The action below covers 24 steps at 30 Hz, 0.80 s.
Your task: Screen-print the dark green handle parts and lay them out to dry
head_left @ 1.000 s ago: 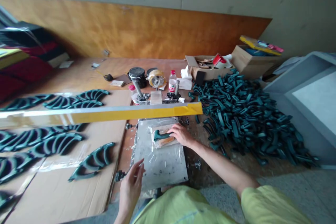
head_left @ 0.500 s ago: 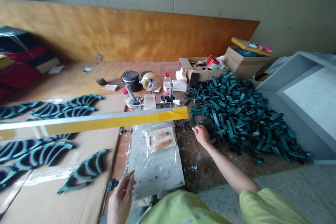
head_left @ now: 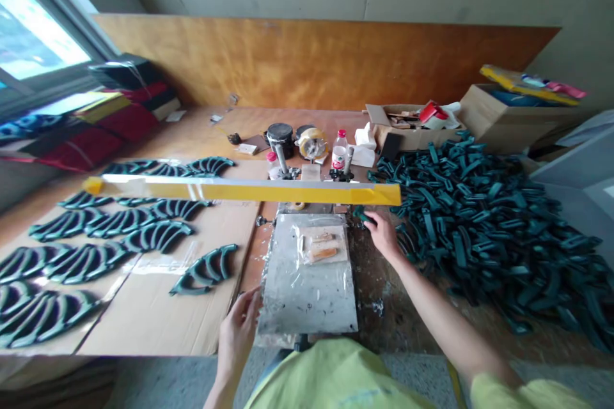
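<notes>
My right hand (head_left: 384,234) is closed round a dark green plastic part (head_left: 361,213) just right of the metal plate (head_left: 307,294), at the near edge of the big pile of green parts (head_left: 480,217). My left hand (head_left: 238,332) rests with fingers curled on the plate's near left edge. A small wooden jig under clear plastic (head_left: 321,246) lies on the plate with nothing on it. A long yellow bar (head_left: 240,190) hangs across above the plate.
Curved green parts (head_left: 115,230) lie in rows on cardboard (head_left: 144,307) at the left. Behind the plate stand a black tin (head_left: 279,138), a tape roll (head_left: 311,142) and a small bottle (head_left: 339,149). Cardboard boxes (head_left: 508,115) sit at the back right.
A green part that lay on the jig is gone. My right hand went out to the pile and is coming back holding a green part. The view has swung left.
</notes>
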### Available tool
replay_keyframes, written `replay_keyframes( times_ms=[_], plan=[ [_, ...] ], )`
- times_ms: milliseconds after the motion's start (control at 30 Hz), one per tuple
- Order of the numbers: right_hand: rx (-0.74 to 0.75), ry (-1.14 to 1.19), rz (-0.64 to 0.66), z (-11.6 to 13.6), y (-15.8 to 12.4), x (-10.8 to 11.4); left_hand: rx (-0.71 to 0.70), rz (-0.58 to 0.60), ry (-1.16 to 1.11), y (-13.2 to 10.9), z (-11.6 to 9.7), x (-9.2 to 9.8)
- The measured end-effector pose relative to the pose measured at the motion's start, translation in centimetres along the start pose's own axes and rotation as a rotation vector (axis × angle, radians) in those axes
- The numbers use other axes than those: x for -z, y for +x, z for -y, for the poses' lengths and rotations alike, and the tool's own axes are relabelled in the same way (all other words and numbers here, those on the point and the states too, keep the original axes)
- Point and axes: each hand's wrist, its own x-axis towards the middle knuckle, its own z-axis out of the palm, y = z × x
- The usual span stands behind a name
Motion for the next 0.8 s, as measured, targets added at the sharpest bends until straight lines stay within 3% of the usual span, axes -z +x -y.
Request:
replay_keyframes(
  times_ms=[100, 200, 333, 467, 567, 667, 800],
  plan=[
    [0.332, 0.073, 0.202, 5.6, -2.9, -2.3, -0.054, 0.034, 0.008, 0.3, -0.2, -0.4],
    [0.457, 0.001, 0.335, 9.6, -4.2, -4.8, -0.109, 0.059, 0.005, 0.5, -0.7, -0.8],
    [0.488, -0.156, 0.384, 11.1, -4.0, -5.8, -0.120, 0.082, -0.020, 0.6, -0.5, -0.7],
    [0.468, -0.180, 0.369, 11.6, -3.3, -5.8, -0.152, 0.074, -0.086, 1.8, -1.2, 0.7],
    [0.510, -0.180, 0.390, 12.4, -3.1, -6.5, -0.219, -0.003, -0.199, 3.9, -4.6, 2.4],
    [0.606, -0.180, 0.495, 13.1, -3.8, -6.5, -0.318, -0.068, -0.373, 6.5, -10.4, 4.2],
    [0.742, -0.045, 0.553, 13.3, -5.4, -4.0, -0.419, -0.052, -0.686, 9.1, -18.0, 5.6]
  ],
)
